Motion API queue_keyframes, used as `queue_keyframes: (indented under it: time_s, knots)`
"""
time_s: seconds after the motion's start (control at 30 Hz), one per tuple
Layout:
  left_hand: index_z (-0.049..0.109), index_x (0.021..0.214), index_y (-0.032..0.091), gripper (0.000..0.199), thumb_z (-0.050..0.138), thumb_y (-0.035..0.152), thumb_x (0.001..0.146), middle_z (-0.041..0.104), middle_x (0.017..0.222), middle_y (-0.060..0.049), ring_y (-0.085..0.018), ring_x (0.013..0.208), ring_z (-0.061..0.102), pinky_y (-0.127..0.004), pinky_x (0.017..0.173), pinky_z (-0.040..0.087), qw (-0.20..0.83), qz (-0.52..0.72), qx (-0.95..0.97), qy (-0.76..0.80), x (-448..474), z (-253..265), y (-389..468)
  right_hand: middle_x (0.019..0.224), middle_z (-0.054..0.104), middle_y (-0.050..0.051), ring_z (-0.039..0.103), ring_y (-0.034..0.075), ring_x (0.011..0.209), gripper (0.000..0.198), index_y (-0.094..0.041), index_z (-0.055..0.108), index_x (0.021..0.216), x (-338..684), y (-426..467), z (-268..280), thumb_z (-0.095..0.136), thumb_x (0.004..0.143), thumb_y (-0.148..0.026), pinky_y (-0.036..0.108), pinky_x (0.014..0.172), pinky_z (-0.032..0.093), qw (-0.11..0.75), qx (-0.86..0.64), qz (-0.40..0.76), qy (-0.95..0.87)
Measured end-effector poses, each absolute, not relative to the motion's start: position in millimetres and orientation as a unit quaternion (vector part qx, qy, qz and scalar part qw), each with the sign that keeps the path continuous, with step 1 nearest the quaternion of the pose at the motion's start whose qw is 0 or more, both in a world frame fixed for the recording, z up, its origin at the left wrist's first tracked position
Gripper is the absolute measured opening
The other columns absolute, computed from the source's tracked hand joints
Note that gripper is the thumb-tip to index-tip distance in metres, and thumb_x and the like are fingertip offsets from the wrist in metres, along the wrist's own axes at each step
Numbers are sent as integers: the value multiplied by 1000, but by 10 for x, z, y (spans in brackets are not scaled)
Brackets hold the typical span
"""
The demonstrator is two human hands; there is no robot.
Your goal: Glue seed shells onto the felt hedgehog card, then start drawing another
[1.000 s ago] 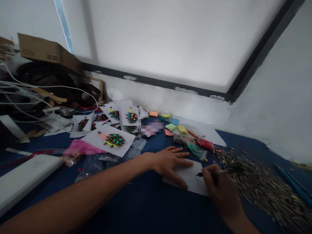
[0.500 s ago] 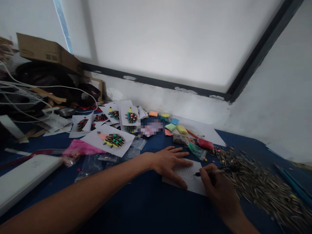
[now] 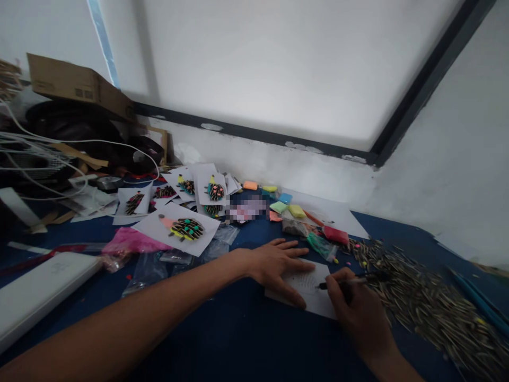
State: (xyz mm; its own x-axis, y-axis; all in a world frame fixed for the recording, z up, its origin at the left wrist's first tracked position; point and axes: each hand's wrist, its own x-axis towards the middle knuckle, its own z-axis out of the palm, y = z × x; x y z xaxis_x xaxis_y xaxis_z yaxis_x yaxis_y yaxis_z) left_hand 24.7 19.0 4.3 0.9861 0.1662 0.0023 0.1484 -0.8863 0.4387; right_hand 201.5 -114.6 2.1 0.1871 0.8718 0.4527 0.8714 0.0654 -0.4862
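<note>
My left hand (image 3: 280, 268) lies flat with its fingers spread, pressing on the left and upper part of a white sheet of paper (image 3: 322, 305). Rows of small dark pen marks (image 3: 304, 281) show on the sheet between my hands. A black pen (image 3: 360, 279) is pinched in my right hand (image 3: 360, 307), its tip on or just over the paper beside the marks. Just right of that hand spreads a heap of striped sunflower seeds (image 3: 429, 302). Beyond my left hand is a green clay packet (image 3: 320, 245).
Hedgehog pictures made of seeds and clay on paper (image 3: 186, 229) lie at the back left. Coloured clay packs (image 3: 296, 210) sit behind my hands. A white oblong case (image 3: 47, 292) rests at left, near tangled cables and a cardboard box (image 3: 63, 79). Blue cloth (image 3: 246, 345) covers the table.
The pen tip has shifted very slightly on the paper. My left hand, the sheet and everything around look the same.
</note>
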Motion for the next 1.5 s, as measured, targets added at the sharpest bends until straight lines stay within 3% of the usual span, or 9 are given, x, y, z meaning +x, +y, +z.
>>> queue_keyframes:
  time_s: [0.6,1.0,1.5]
  knots:
    - [25,149,31,88,48,77,76,9,159,-3,-32,145,-1,-55,115,1,221,21,971,85,242,48,183,38,47,-5,49,14,30,29,-24,50,61,2030,-1150,13,43,84,-41,24,35,30,370,-688,-20,-624]
    - [25,149,31,88,48,75,77,8,159,-3,-31,145,-1,-53,115,-1,223,21,971,82,249,44,183,44,56,-2,58,17,39,28,-24,51,65,2045,-1131,15,42,84,-43,25,39,35,353,-693,-11,-628]
    - [25,149,30,88,49,75,77,8,159,-3,-31,145,1,-52,116,-1,226,22,970,84,250,47,183,44,57,-1,59,19,40,26,-25,50,66,2021,-1142,35,42,85,-41,26,40,36,354,-690,-8,-631]
